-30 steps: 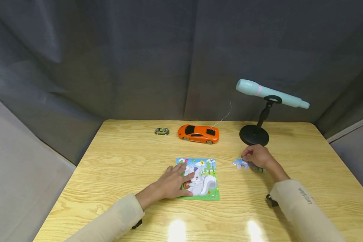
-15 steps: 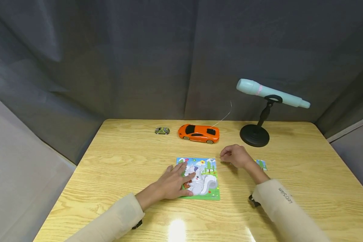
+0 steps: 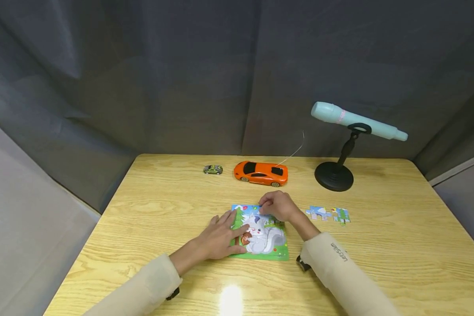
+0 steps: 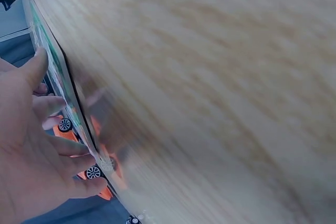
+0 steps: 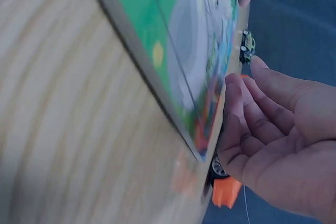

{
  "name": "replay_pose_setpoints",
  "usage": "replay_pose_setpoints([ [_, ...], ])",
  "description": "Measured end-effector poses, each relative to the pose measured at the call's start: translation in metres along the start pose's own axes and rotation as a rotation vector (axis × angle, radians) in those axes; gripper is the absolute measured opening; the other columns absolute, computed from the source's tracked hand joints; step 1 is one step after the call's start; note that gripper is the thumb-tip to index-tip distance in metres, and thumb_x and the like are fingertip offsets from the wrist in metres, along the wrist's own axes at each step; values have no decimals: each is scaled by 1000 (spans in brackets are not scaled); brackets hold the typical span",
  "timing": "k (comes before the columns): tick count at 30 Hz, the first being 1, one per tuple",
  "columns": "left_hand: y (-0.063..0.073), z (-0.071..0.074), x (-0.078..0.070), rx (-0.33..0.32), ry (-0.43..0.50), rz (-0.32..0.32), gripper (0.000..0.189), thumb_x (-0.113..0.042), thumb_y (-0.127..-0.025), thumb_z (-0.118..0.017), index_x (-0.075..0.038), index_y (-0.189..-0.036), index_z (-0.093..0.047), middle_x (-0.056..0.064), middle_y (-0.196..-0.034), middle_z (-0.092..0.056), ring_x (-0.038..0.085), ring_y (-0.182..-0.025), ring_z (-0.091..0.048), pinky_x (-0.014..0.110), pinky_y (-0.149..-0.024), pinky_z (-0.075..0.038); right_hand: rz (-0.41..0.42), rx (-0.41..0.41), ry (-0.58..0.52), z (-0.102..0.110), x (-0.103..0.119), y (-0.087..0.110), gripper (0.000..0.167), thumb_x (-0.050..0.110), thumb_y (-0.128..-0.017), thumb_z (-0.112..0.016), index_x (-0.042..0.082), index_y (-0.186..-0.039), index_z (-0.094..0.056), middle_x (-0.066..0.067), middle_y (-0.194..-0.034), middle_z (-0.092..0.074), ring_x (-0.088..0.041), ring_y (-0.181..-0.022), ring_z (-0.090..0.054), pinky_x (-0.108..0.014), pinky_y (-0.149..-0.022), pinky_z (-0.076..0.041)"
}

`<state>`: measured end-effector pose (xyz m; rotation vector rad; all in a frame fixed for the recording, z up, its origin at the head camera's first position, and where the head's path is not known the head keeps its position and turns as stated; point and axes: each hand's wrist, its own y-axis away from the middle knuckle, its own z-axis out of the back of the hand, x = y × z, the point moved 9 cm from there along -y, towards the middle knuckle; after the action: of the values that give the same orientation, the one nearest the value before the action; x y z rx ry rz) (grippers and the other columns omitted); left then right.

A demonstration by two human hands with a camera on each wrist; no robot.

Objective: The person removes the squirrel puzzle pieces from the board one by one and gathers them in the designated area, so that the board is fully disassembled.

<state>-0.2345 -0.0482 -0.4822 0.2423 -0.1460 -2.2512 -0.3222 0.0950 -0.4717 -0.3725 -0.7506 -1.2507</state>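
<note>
A jigsaw puzzle [image 3: 274, 251] with a grey squirrel on grass lies flat on the wooden table. My left hand [image 3: 218, 238] rests on its left side with fingers spread, thumb near the lower edge; the left wrist view shows this hand [image 4: 39, 145] along the board's edge. My right hand [image 3: 278, 206] is over the puzzle's upper edge, thumb and fingers pinched on a small puzzle piece that they mostly hide. In the right wrist view my right hand [image 5: 278, 129] has its fingers curled beside the puzzle [image 5: 131, 19]. Loose puzzle pieces [image 3: 319, 212] and a tree piece [image 3: 342, 214] lie to the right.
An orange toy car [image 3: 261, 174] with a thin wire aerial stands behind the puzzle. Left of it is a small green toy car [image 3: 213, 169]. A light blue toy microphone [image 3: 373, 126] rests on a black stand [image 3: 334, 176] at the back right. Dark curtains hang behind the table.
My right hand has moved left from the loose pieces to the puzzle's upper edge, uncovering those pieces. The left hand has shifted slightly left on the puzzle.
</note>
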Motion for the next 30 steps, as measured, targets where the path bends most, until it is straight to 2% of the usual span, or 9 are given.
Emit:
replay_pose_setpoints([
  [6,1,-2,2,7,3,12,67,-62,-89,-47,-27,-146,-38,25,-155,-20,37,-145,-20,61,-108,-29,-27,9,-60,-14,6,-3,16,14,-84,-71,5,-97,-71,-3,-81,-70,-11,-69,-60,-23,-63,-48],
  [14,1,-3,2,7,-15,11,67,-62,-89,-47,-28,-146,-37,26,-155,-20,37,-145,-20,60,-109,-29,1,21,-103,-24,17,-3,15,12,-85,-70,2,-95,-71,-5,-79,-71,-12,-68,-61,-23,-61,-50],
  [18,2,-2,0,15,-35,7,68,-62,-90,-46,-27,-147,-36,26,-155,-20,37,-145,-21,59,-109,-29,-35,34,-118,-31,16,-4,15,12,-85,-69,3,-97,-70,-4,-77,-70,-12,-66,-61,-22,-59,-49],
  [24,3,-2,0,25,-65,9,68,-63,-90,-44,-27,-147,-35,26,-154,-21,37,-144,-23,59,-109,-29,-74,25,-105,-33,17,-5,22,13,-84,-70,3,-104,-69,-4,-80,-70,-12,-67,-60,-22,-59,-49],
  [30,2,-3,1,29,-75,8,68,-64,-90,-43,-28,-148,-34,26,-154,-20,36,-145,-21,59,-109,-29,-92,21,-108,-32,19,-5,21,12,-84,-69,3,-103,-69,-5,-78,-69,-14,-66,-60,-22,-57,-48],
])
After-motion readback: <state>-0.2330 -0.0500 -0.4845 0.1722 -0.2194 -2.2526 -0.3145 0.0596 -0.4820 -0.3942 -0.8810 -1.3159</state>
